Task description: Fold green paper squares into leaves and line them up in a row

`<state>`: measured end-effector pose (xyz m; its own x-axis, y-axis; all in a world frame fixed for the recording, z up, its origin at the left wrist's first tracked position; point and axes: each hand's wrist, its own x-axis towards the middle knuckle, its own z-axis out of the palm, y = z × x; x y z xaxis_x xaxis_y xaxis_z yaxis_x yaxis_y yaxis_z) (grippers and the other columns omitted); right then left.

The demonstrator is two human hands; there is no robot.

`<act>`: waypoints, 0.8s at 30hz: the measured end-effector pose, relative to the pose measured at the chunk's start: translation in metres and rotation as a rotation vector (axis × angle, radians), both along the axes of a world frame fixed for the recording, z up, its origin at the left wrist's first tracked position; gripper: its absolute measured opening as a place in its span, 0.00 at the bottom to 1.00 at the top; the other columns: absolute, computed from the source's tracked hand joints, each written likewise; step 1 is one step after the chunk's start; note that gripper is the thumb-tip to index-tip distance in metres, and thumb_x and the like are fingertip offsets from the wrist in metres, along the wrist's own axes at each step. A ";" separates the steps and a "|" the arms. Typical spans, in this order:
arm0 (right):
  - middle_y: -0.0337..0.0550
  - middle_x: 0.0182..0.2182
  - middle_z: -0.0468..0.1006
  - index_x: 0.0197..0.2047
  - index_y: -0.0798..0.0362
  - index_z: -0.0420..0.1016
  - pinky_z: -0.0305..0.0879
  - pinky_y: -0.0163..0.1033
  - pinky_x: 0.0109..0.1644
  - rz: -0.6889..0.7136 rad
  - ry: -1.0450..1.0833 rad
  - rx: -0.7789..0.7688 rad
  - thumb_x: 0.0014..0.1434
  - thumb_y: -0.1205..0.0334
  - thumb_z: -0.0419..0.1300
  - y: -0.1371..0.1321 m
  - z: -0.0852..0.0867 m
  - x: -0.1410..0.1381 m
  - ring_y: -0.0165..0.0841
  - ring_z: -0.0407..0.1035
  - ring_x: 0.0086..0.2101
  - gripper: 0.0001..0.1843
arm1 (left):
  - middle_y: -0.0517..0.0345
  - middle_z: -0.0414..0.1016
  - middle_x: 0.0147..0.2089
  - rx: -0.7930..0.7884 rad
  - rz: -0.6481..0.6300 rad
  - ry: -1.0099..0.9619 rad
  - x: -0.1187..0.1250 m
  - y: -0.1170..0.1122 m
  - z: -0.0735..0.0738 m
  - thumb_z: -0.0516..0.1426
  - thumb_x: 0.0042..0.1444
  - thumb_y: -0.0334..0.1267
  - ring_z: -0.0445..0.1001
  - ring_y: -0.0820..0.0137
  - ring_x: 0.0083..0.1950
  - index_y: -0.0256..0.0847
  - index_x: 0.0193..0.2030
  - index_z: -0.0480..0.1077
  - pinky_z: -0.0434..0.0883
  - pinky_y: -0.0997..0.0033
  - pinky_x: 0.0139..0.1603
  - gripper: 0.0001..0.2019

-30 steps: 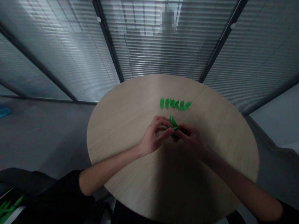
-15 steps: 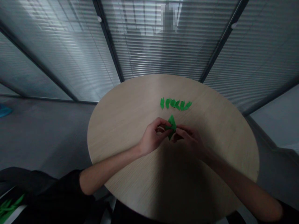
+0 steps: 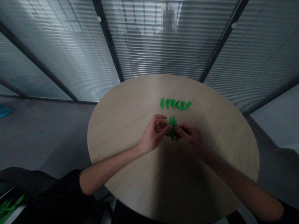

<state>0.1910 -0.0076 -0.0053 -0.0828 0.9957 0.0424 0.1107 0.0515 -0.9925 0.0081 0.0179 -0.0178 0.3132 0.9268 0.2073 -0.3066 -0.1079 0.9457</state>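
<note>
Tall glass walls [image 3: 149, 40] with thin grey blinds, around a big round table of pale wood [image 3: 130, 105]. Across the table, a neat row of about six small bright green paper leaf shapes [image 3: 175, 103]. Nearer, between both hands, one folded green paper piece [image 3: 172, 126], pointed at both ends like a kite. Left hand [image 3: 154, 133] curled, pinching one side. Right hand [image 3: 190, 138] pinching the other side, fingers pressed close on the paper. Best for a fold this small: edges lined up, a firm pinch, then a slow, hard crease. Low on the left, a black sleeve [image 3: 53, 193] and more green paper bits [image 3: 9, 208]. No words or labels to read.
</note>
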 end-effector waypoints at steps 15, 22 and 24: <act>0.39 0.25 0.78 0.33 0.52 0.76 0.72 0.37 0.31 -0.010 0.028 0.015 0.60 0.44 0.68 -0.002 0.002 -0.003 0.31 0.74 0.25 0.19 | 0.57 0.77 0.29 -0.065 -0.103 0.171 -0.004 -0.003 0.008 0.65 0.63 0.54 0.76 0.73 0.30 0.37 0.35 0.69 0.74 0.73 0.32 0.20; 0.39 0.24 0.77 0.32 0.51 0.73 0.71 0.37 0.30 0.008 0.022 0.043 0.61 0.45 0.66 -0.002 0.001 -0.002 0.31 0.73 0.25 0.18 | 0.55 0.78 0.31 -0.117 -0.163 0.183 -0.002 -0.003 0.007 0.65 0.62 0.55 0.77 0.71 0.30 0.37 0.36 0.69 0.75 0.71 0.31 0.21; 0.39 0.25 0.77 0.32 0.51 0.72 0.71 0.37 0.30 0.029 0.031 0.034 0.62 0.45 0.65 -0.002 0.001 -0.003 0.31 0.72 0.25 0.18 | 0.55 0.78 0.31 -0.109 -0.165 0.188 -0.003 -0.003 0.007 0.65 0.62 0.54 0.77 0.71 0.30 0.37 0.36 0.69 0.74 0.72 0.31 0.21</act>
